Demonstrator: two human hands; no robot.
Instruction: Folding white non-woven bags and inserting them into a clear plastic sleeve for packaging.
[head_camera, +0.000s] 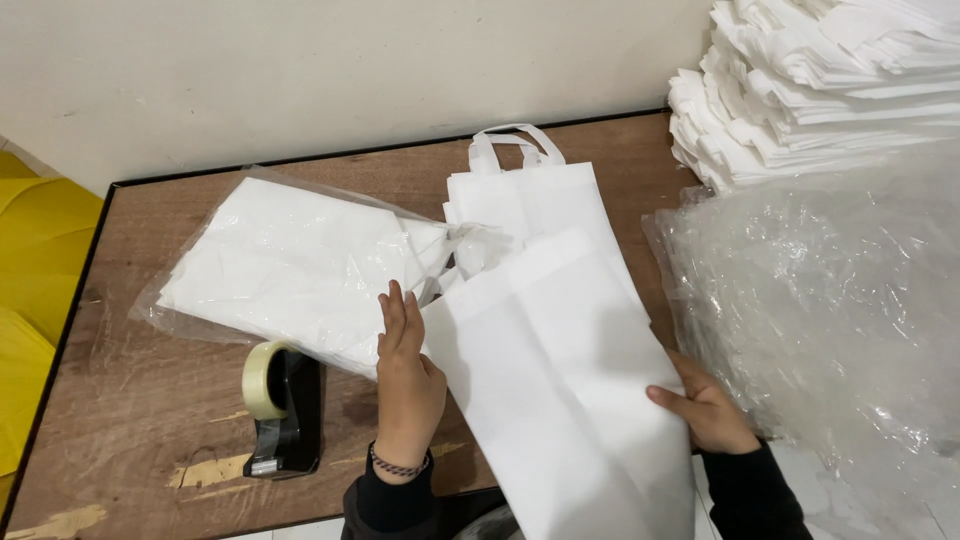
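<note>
Packing step, I judge: left hand (408, 372) lies flat, released, on the white bag (560, 400); right hand (706, 406) pinches its right edge. Next needs the bag slid into the plastic sleeve (290, 265) at left.

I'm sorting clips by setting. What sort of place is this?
Probably a small packing workstation: a tall stack of folded white bags, a pile of clear plastic sleeves, and a tape dispenser on a worn wooden table.

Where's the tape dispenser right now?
In the head view the tape dispenser stands on the wooden table at lower left, just left of the left hand and in front of the plastic-wrapped bundle of white bags.
</note>
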